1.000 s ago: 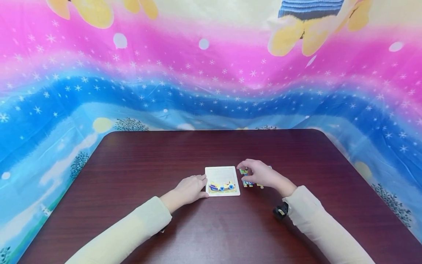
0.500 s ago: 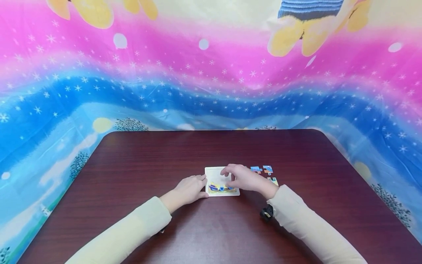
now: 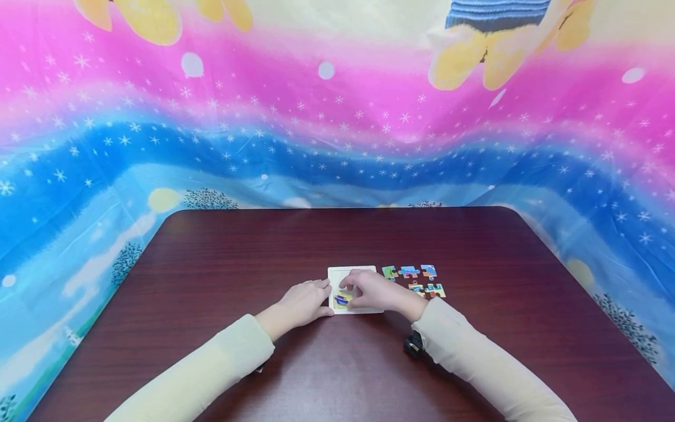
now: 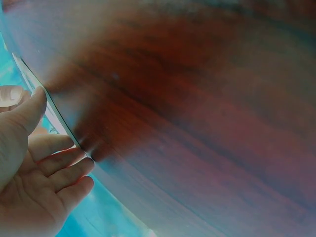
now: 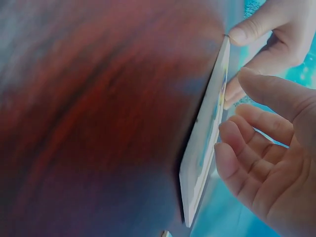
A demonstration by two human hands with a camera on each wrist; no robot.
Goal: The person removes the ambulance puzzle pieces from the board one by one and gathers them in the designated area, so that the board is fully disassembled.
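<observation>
A white puzzle tray (image 3: 353,268) lies on the table, with picture pieces showing along its lower left part. The fingers of my left hand (image 3: 303,303) touch its left edge, with the thumb at the lower left corner. My right hand (image 3: 382,291) is over the tray with bent, relaxed fingers and covers its right side. In the right wrist view, that hand's thumb and fingers stand apart beside the tray (image 5: 197,168), and no piece shows between them. My left hand (image 4: 42,177) is spread along the tray's edge in the left wrist view.
Right of the tray, loose puzzle pieces lie in two rows, among them a green piece (image 3: 390,272), a blue piece (image 3: 409,271) and a lower piece (image 3: 435,290). My right forearm hides part of this area. A patterned cloth (image 3: 337,146) hangs behind the brown table (image 3: 263,246).
My right hand has moved left from the loose pieces to over the tray, uncovering several pieces and covering the tray's lower right picture. The left hand and tray look unmoved.
</observation>
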